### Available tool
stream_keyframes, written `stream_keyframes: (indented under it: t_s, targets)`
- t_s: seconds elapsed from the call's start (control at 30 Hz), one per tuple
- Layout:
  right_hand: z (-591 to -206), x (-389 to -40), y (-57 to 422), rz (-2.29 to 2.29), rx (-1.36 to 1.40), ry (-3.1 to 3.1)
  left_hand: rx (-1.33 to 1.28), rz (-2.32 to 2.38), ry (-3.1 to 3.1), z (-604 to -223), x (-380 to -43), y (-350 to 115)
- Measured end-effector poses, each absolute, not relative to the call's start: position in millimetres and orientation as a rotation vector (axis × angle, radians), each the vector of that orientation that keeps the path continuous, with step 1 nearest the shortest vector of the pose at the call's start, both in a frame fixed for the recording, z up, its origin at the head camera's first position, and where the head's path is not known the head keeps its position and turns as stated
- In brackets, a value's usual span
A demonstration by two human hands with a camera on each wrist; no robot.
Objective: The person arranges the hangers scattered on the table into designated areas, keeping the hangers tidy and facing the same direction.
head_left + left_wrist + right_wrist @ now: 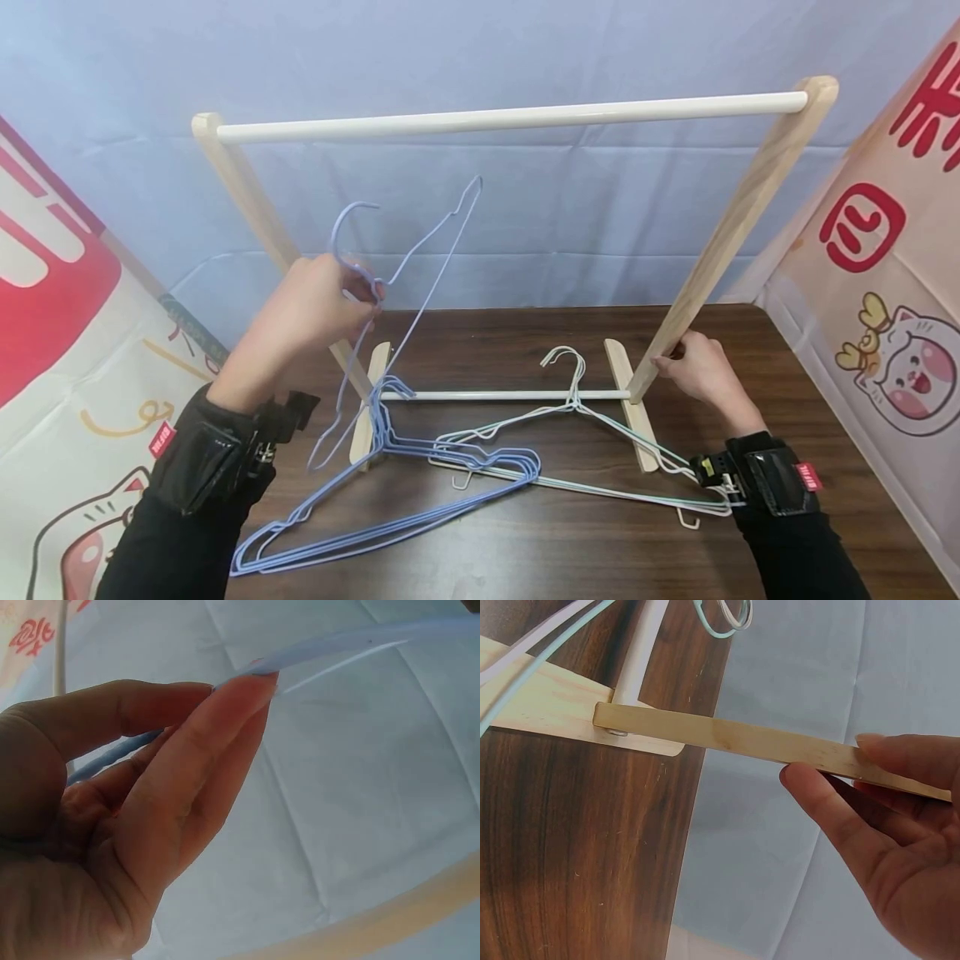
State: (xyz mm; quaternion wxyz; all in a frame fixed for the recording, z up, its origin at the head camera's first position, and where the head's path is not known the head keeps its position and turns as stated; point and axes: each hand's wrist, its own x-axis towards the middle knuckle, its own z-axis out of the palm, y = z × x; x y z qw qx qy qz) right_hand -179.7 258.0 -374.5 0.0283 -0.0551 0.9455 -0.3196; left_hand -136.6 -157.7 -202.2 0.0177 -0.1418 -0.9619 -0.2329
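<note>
Plainly, the left wrist view showed what the head view mostly hid behind knuckles: the left hand (322, 300) had its fingertips drawn together in a pinch on the blue wire of a raised hanger (433, 283). Only the head view gave this hanger's wider outline, its hook curving above those fingers, one corner up to their right and the other below them. Beneath the same fingers, a cluster of blue hangers (390, 532) lay on the table (525, 550); lower and between both hands' fingers were white and pale green hangers (574, 398). The right wrist view revealed the right hand (701, 371) gripping a wooden post (738, 221), digits on opposite sides with just its thickness between them, and the post's joint with a foot (562, 709) beyond the fingertips. A white top bar (510, 119) ran above all the fingers, well apart.
</note>
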Motion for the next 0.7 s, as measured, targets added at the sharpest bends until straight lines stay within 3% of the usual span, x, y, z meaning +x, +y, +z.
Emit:
stream_keyframes:
  t_s: [0.7]
  targets:
    - [-373.3,-178.8,258.4,-0.996,-0.192,2.907,-0.475,-0.642,-3.004,-155.8,-143.9,-131.8]
